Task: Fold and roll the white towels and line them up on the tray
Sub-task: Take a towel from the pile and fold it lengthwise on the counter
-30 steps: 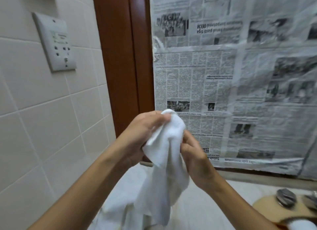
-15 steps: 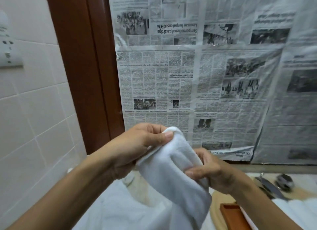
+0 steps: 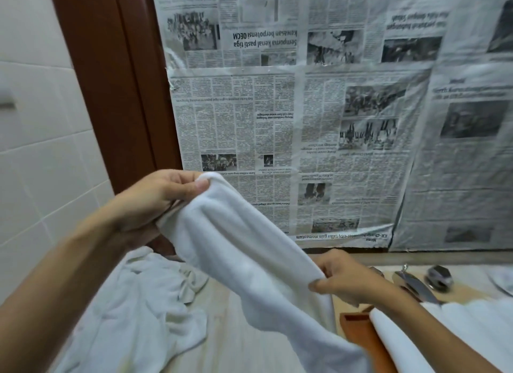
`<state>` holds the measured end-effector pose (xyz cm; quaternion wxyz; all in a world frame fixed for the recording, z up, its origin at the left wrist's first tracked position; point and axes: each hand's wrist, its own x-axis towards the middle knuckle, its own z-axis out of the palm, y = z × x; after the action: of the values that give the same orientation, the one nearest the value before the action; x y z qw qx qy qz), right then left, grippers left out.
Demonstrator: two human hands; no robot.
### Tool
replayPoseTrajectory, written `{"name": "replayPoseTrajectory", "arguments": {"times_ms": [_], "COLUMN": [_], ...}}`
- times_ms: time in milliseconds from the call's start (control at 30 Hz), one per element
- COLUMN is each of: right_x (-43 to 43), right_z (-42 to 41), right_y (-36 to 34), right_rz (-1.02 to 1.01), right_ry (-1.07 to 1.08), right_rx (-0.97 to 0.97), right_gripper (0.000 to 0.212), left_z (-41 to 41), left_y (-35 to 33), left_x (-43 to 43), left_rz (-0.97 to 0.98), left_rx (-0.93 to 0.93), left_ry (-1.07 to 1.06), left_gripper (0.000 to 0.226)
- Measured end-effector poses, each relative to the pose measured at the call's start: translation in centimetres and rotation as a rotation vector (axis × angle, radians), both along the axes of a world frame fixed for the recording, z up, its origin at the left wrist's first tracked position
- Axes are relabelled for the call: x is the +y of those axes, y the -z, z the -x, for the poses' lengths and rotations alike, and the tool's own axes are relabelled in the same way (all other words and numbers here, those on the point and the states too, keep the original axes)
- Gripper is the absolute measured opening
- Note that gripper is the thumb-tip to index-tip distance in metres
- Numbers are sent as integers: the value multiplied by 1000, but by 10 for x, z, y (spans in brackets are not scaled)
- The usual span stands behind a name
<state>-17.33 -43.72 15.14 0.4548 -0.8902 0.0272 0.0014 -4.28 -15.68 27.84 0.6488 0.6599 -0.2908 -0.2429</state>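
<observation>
Barely begun: left hand (image 3: 155, 203) at 10 o'clock and right hand (image 3: 347, 278) at 4 pinch 1 loose towel (image 3: 249, 261); a heap (image 3: 133, 303) waits at 7.

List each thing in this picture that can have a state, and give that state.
left hand: pinches the held towel at its upper end.
right hand: pinches its lower edge.
held towel: above the counter, stretched between both hands, unrolled.
loose towels: crumpled on the counter, unfolded.
tray: on the counter, white towelling lying on it.
newspaper: stuck up flat, print upside down.
</observation>
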Motion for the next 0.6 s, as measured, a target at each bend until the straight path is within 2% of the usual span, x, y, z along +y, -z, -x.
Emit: {"name": "replayPoseTrajectory", "arguments": {"times_ms": [33,100,167,233,300,367,500,600], "right_x": [-2,-5,-10,-10,-1,23,72,92], "right_z": [0,2,-1,-12,-26,-37,-38,-33], "right_y": [5,11,13,17,23,26,28,32], "right_rz": [-91,-400,-581,-459,-274,-370,-559,-469], "right_ry": [-5,-38,-13,132,350,450,316,154], "right_rx": [2,23,79,78,-39,-180,-424,-552], "right_gripper": [29,11,13,12,16,7,48,60], "left_z": [-5,-9,-10,-6,0,7,21,32], "left_y": [4,15,21,22,23,26,51,80], "left_x": [1,-1,-7,-14,-24,-37,-61,-69], "left_rz": [2,30,88,103,105,130,241,339], "left_rx": [51,197,314,317,289,309,399,551], "left_ry": [-16,-12,23,55,71,-10,-334,-423], "left_gripper": [35,28,21,23,30,20,10,9]}}
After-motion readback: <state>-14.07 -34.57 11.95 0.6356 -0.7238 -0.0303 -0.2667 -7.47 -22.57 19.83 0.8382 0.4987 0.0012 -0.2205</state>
